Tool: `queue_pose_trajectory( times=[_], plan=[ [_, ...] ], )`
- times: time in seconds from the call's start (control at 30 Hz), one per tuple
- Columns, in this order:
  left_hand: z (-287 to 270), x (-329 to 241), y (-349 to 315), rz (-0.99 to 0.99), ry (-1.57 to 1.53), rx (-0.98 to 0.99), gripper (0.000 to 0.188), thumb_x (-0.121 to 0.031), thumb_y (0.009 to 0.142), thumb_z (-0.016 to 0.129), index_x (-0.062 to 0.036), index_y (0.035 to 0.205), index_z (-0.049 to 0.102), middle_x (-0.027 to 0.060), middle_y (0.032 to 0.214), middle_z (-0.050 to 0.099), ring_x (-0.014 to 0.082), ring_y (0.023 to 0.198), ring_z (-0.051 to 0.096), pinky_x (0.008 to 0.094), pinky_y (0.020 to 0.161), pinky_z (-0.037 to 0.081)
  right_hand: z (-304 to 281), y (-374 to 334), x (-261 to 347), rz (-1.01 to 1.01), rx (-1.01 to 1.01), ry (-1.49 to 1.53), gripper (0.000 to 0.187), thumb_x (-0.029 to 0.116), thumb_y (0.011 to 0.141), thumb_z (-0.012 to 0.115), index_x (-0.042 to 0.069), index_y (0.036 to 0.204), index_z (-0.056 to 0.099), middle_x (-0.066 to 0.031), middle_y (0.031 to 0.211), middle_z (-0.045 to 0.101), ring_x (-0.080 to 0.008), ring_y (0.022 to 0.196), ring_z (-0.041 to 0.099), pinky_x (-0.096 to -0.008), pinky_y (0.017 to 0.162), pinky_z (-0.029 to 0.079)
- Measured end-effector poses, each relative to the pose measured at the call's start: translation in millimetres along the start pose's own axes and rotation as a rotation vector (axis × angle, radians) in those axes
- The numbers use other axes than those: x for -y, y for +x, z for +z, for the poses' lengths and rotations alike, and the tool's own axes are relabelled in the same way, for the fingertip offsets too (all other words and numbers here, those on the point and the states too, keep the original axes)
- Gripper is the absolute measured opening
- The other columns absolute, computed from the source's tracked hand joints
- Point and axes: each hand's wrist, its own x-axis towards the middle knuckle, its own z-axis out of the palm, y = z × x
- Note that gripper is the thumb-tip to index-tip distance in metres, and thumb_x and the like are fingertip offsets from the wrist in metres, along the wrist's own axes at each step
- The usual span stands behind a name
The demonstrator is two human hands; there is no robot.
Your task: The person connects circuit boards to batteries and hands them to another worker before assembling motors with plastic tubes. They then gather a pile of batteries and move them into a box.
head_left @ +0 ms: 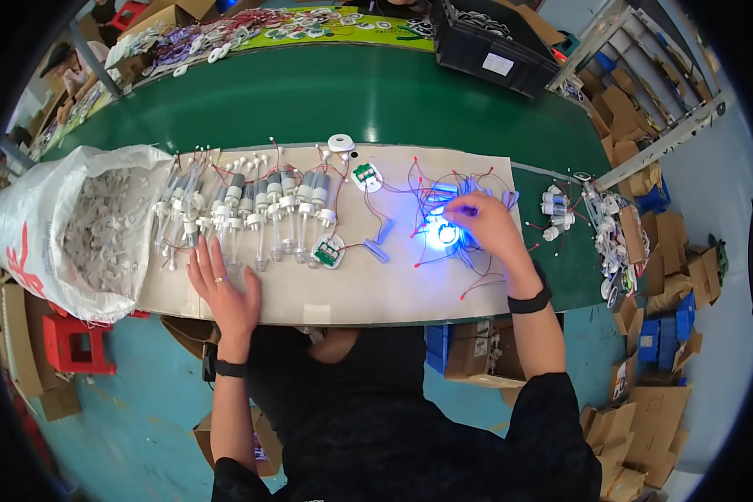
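Observation:
My left hand (224, 289) lies flat with its fingers stretched out at the front of a row of small grey motor pumps with clear tubes (272, 201). Its fingertips reach the nearest tubes. My right hand (485, 224) has its thumb and fingers pinched together above a brightly glowing blue light (445, 235). Glare hides what those fingers hold, if anything. Around the light lies a cluster of blue-wrapped battery cells (443, 191) with red wires. Two white discs with green circuit boards, an upper one (366, 176) and a lower one (329, 250), lie between the hands.
Beige cardboard (376, 297) covers the front of the green table (309, 105). A white sack (42, 226) of clear parts stands at left. More pumps (555, 209) lie at right. A black crate (494, 54) stands at the back. Another person (79, 71) sits far left.

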Motion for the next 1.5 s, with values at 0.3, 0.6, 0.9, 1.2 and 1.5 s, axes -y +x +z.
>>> queue_pose_trajectory(
  times=[0.3, 0.6, 0.9, 1.2, 1.5],
  plan=[
    [-0.5, -97.3, 27.6, 0.353, -0.333, 0.311, 0.045, -0.012, 0.083, 0.066, -0.0082, 0.128, 0.061, 0.0123, 0.140, 0.053, 0.0373, 0.138, 0.040, 0.0593, 0.117, 0.022, -11.6, 6.6, 14.7, 0.052, -0.050, 0.023, 0.018, 0.018, 0.084, 0.075, 0.004, 0.094, 0.074, -0.0118, 0.094, 0.069, -0.0244, 0.091, 0.064, -0.0336, 0.082, 0.049],
    [16.6, -86.7, 40.8, 0.415, -0.238, 0.401, 0.066, -0.034, 0.085, 0.071, -0.0073, 0.141, 0.049, 0.0104, 0.147, 0.047, 0.0349, 0.142, 0.035, 0.0586, 0.119, 0.015, 13.3, 36.6, 37.6, -0.296, -0.245, -0.303, 0.024, 0.016, 0.087, 0.069, 0.003, 0.107, 0.069, -0.0142, 0.106, 0.069, -0.0346, 0.103, 0.062, -0.0404, 0.090, 0.048],
    [22.1, -62.3, 84.6, 0.638, -0.282, 0.521, 0.091, -0.051, 0.069, 0.081, -0.0124, 0.145, 0.047, 0.0049, 0.148, 0.047, 0.0354, 0.146, 0.027, 0.0584, 0.122, 0.008, 125.1, 89.3, 80.6, 0.049, -0.133, -0.592, 0.054, 0.039, 0.073, 0.074, 0.004, 0.115, 0.066, -0.0195, 0.117, 0.060, -0.0366, 0.106, 0.058, -0.0496, 0.099, 0.037],
    [25.2, -48.7, 89.7, 0.619, -0.258, 0.503, 0.090, -0.058, 0.062, 0.081, -0.0109, 0.135, 0.057, 0.0058, 0.138, 0.055, 0.0342, 0.142, 0.033, 0.0592, 0.122, 0.009, 32.7, 72.8, 82.9, 0.006, -0.106, 0.038, 0.044, 0.016, 0.082, 0.073, 0.001, 0.122, 0.060, -0.0127, 0.117, 0.060, -0.0230, 0.099, 0.068, -0.0335, 0.087, 0.053],
    [24.0, -45.8, 93.0, 0.624, -0.277, 0.557, 0.088, -0.051, 0.064, 0.083, -0.0122, 0.138, 0.054, 0.0068, 0.144, 0.050, 0.0346, 0.145, 0.029, 0.0589, 0.122, 0.009, -90.9, 64.6, 107.8, -0.248, -0.157, 0.304, 0.047, 0.011, 0.091, 0.067, 0.003, 0.135, 0.051, -0.0120, 0.128, 0.060, -0.0248, 0.115, 0.064, -0.0312, 0.095, 0.049]
  ],
)
